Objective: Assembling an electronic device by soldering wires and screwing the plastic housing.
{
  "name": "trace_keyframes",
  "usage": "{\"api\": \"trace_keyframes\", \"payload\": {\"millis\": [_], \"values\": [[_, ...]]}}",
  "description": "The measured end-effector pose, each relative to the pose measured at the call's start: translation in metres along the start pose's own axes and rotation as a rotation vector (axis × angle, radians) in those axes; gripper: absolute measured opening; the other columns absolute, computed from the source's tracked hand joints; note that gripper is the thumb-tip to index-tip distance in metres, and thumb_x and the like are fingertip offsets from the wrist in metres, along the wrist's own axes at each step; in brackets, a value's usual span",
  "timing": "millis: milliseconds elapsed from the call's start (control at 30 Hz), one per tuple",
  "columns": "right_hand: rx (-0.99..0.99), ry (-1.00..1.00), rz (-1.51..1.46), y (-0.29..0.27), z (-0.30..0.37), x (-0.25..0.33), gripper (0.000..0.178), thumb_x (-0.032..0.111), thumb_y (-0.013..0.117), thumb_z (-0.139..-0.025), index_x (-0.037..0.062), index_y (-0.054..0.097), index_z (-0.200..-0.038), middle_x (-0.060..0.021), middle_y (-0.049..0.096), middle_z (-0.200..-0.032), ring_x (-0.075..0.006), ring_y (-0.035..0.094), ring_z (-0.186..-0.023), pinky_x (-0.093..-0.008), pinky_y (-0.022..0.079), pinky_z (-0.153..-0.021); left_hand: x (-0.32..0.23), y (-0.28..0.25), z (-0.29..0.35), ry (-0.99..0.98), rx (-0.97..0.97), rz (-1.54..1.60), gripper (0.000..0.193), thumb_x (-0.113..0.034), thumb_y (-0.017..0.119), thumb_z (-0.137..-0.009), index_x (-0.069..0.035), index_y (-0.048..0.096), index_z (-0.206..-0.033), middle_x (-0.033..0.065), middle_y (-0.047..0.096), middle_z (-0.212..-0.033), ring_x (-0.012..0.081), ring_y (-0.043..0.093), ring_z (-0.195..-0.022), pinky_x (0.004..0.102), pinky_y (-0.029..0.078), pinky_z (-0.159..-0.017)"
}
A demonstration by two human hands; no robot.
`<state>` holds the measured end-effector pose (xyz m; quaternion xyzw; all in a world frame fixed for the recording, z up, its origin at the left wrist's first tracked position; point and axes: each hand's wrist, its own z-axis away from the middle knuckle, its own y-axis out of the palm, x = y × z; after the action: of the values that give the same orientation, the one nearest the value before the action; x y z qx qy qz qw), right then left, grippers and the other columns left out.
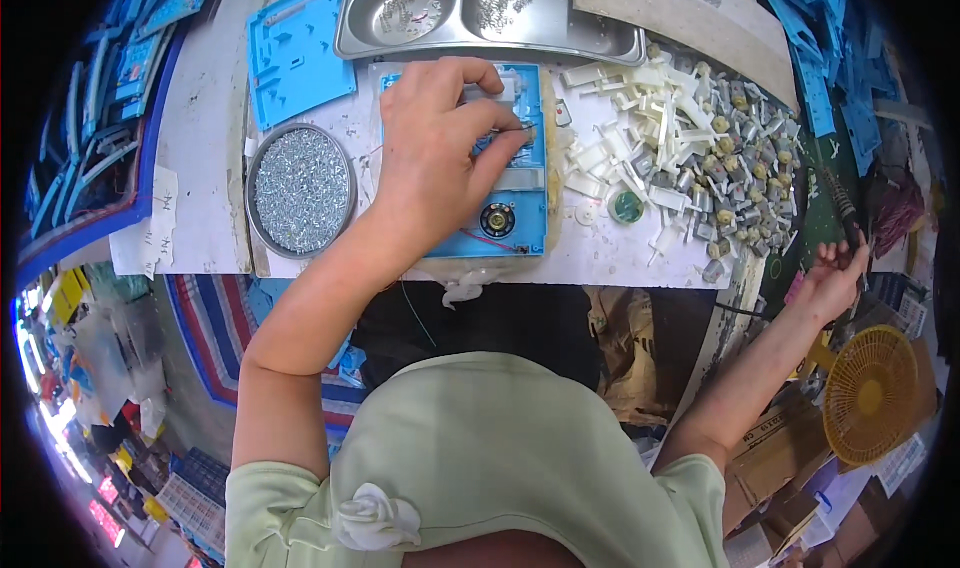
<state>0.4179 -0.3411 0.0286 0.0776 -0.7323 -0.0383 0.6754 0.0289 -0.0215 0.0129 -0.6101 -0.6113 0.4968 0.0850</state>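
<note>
My left hand [430,143] is over a blue plastic casing [530,230] at the table's front. Its thumb and index finger are pinched at the casing's right side, on something too small to name. A round black speaker [496,220] sits in the casing's lower part, with a thin red wire beside it. The hand hides much of the casing's upper left. Far to the right, my right hand [832,280] closes round the lower end of what looks like a soldering iron [842,203], with a dark grip and a ribbed shaft pointing up.
A round dish of small screws [300,190] stands left of the casing. Behind are a blue panel [300,53] and a steel tray [490,50] holding small parts. White plastic pieces [650,118] and small motors [745,183] are heaped right. A yellow fan [870,393] stands near my right forearm.
</note>
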Motion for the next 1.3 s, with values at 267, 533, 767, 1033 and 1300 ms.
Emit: {"api": "trace_keyframes", "payload": {"millis": [267, 533, 767, 1033, 1300], "values": [[-0.167, -0.25, 0.111, -0.04, 0.077, 0.043, 0.037, 0.029, 0.056, -0.106, 0.0, 0.058, -0.13, -0.0159, 0.068, -0.105, -0.025, 0.067, -0.097, -0.0362, 0.055, -0.085, -0.004, -0.011, 0.006, -0.04, 0.043, 0.071, 0.014, -0.001, 0.079, -0.081, -0.003, 0.072, -0.093, 0.0078, 0.064, -0.095, 0.0222, 0.061, -0.075, 0.0309, 0.049, -0.067], [0.475, -0.1, 0.114, 0.108, 0.191, 0.006, 0.025, 0.004, 0.063, -0.098, 0.0011, 0.062, -0.123, -0.0169, 0.07, -0.114, -0.0229, 0.071, -0.097, -0.0338, 0.06, -0.086, -0.003, -0.016, 0.005, -0.509, 0.176, 0.557, 0.007, 0.0, 0.074, -0.09, 0.002, 0.071, -0.097, 0.0042, 0.067, -0.083, 0.0086, 0.064, -0.066, 0.0239, 0.051, -0.058], [1.058, -0.148, 0.045, 0.224, 0.227, -0.036, 0.048, -0.005, 0.072, -0.082, 0.0067, 0.063, -0.128, -0.0088, 0.069, -0.11, -0.016, 0.069, -0.094, -0.0296, 0.056, -0.085, 0.0, -0.012, 0.007, -0.462, 0.141, 0.581, 0.01, -0.002, 0.075, -0.09, 0.002, 0.071, -0.099, 0.0067, 0.068, -0.082, 0.0099, 0.066, -0.057, 0.0248, 0.051, -0.051], [0.997, -0.284, 0.147, 0.221, 0.236, -0.033, 0.043, -0.005, 0.074, -0.083, 0.0041, 0.065, -0.124, -0.0081, 0.069, -0.102, -0.0138, 0.067, -0.084, -0.027, 0.055, -0.077, 0.006, -0.01, 0.002, -0.006, 0.049, 0.084, 0.01, -0.007, 0.077, -0.08, -0.01, 0.072, -0.088, 0.0039, 0.065, -0.09, 0.0265, 0.064, -0.087, 0.0394, 0.046, -0.077], [0.807, -0.127, 0.218, 0.163, 0.206, -0.002, 0.027, 0.005, 0.072, -0.091, -0.0017, 0.068, -0.117, -0.0028, 0.066, -0.083, -0.0048, 0.056, -0.069, -0.0185, 0.043, -0.064, 0.005, 0.0, -0.004, -0.006, 0.037, -0.067, 0.019, -0.008, 0.081, -0.071, -0.013, 0.075, -0.087, 0.0032, 0.06, -0.112, 0.0282, 0.052, -0.107, 0.0427, 0.037, -0.092]]}}
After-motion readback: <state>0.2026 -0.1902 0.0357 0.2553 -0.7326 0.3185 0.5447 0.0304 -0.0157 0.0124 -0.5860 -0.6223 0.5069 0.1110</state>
